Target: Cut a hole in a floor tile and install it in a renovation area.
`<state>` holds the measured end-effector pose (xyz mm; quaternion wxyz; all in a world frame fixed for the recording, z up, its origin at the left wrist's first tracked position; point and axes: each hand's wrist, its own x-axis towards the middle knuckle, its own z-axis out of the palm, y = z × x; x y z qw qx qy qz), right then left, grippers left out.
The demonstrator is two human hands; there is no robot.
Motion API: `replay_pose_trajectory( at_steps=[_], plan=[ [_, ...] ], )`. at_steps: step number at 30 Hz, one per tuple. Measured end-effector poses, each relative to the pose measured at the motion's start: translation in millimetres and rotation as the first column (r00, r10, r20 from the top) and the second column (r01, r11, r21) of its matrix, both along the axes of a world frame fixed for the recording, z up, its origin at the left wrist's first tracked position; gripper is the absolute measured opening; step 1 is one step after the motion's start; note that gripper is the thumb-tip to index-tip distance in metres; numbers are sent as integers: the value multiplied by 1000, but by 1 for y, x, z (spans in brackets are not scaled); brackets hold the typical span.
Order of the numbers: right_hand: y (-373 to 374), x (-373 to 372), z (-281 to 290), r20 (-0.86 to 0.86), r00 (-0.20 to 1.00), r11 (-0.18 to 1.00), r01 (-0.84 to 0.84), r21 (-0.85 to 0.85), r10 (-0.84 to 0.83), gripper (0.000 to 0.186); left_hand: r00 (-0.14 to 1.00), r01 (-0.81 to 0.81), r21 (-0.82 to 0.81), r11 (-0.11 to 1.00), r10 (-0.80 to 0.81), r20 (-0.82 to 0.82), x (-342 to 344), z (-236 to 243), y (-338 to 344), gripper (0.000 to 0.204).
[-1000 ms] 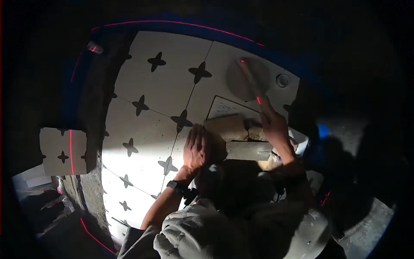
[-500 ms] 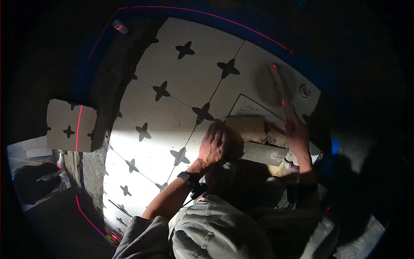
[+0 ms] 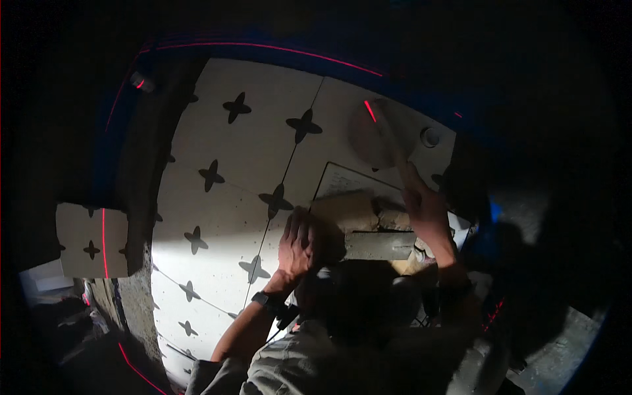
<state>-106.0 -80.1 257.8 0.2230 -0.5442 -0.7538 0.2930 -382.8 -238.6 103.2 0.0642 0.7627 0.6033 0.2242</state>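
Note:
My left hand rests palm down on white floor tiles patterned with dark four-petal shapes. Its fingers lie flat and close together beside a brown block-like piece. My right hand is closed round the lower end of a long, narrow stick-like tool, whose exact kind is too dim and blurred to tell. The tool's far end reaches over a dark round patch on the tile, with a red laser line across it. Between my hands lies a flat grey metal blade, like a trowel.
A small white ring stands right of the dark patch. At the left, a loose patterned tile carries a red laser line. A small cylindrical object sits at the back left. Deep shadow covers much of the surroundings.
My view has shifted, so the tiles appear further left and lower. My left hand stays on the tile; my right hand still grips the stick-like tool, now tilted more to the left.

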Motion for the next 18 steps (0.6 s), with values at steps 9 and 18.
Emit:
replay_pose_trajectory(
  at_steps=[9,18],
  plan=[
    [28,15,-31,48,995,995,92,-34,-91,70,999,28,39,999,-29,41,3,1,37,51],
    [24,43,-32,87,995,998,59,-31,-56,71,992,-48,25,999,45,116,13,14,36,60]
  ],
)
